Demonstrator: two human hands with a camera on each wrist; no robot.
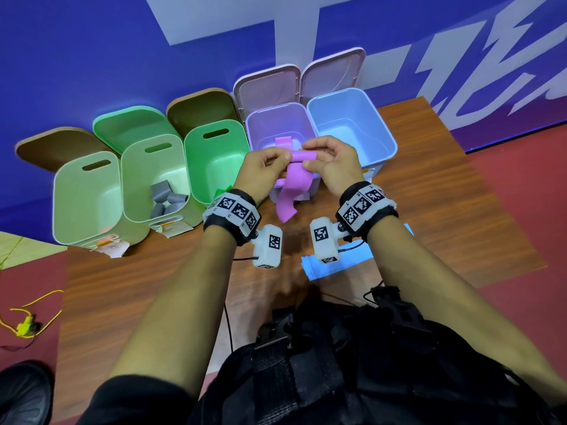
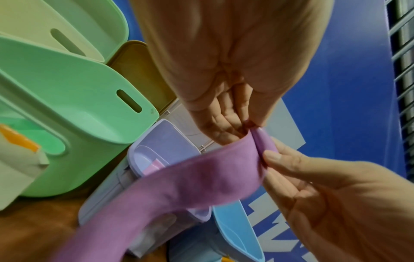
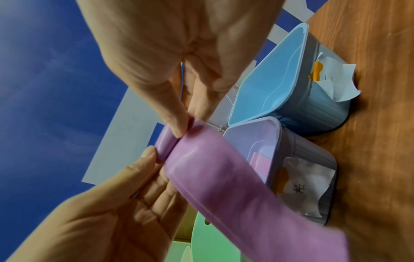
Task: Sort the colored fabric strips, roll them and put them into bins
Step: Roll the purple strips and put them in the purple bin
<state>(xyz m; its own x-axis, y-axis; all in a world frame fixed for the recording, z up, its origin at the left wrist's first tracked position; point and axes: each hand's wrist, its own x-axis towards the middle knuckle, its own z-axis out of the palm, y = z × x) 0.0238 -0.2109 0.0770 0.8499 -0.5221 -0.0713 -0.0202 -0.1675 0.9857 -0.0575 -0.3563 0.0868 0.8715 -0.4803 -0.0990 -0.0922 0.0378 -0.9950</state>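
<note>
Both hands hold one purple fabric strip over the front rim of the purple bin. Its top end is wound into a small roll. My left hand pinches the roll's left end and my right hand pinches its right end. The loose tail hangs down to the table. In the left wrist view the left hand pinches the roll at the top of the strip. The right wrist view shows the right hand on the strip. A pink strip lies inside the purple bin.
Five open bins stand in a row along the blue wall: pale green, pale green holding several grey rolls, bright green, purple, and blue. Light blue strips lie on the wooden table under my right wrist.
</note>
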